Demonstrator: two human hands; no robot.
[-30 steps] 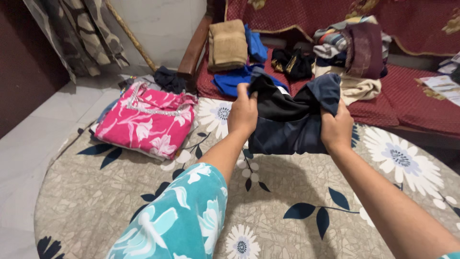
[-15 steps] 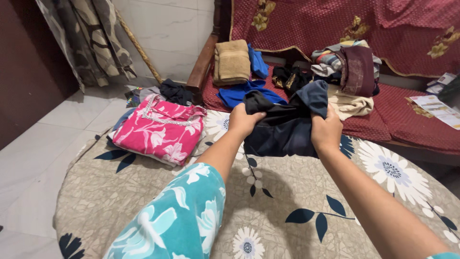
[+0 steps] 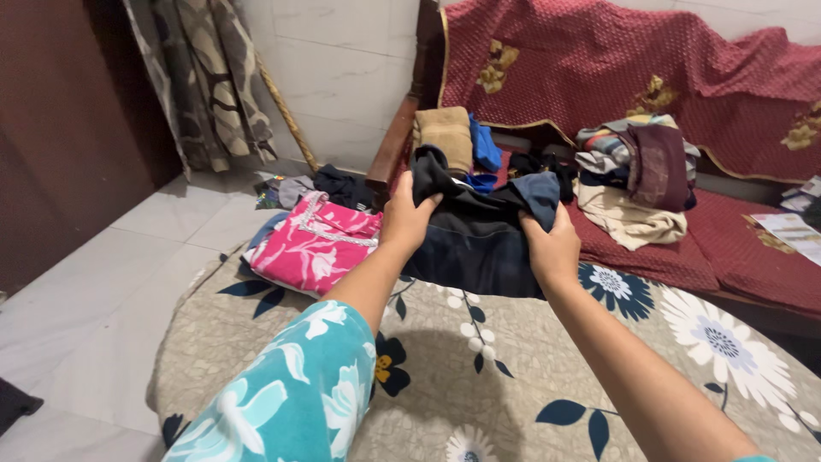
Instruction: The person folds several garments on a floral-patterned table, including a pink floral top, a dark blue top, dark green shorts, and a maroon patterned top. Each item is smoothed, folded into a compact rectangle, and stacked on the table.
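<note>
My left hand (image 3: 407, 218) and my right hand (image 3: 552, 249) both grip the top edge of a dark navy garment (image 3: 479, 244), holding it up so it hangs over the round floral cloth (image 3: 445, 368). The garment is bunched in each fist. A folded pink floral garment (image 3: 316, 244) lies on the cloth to the left of my left hand.
A maroon sofa (image 3: 753, 265) behind holds a folded brown towel (image 3: 445, 133), blue clothes (image 3: 485, 145) and a heap of mixed clothes (image 3: 633, 171). Papers (image 3: 791, 227) lie at its right. Dark clothes (image 3: 338, 184) sit on the tiled floor (image 3: 94, 291); a stick leans on the wall.
Both hands have lifted the dark garment higher and brought it closer together. The camera has tilted up and turned left, showing more sofa back and floor.
</note>
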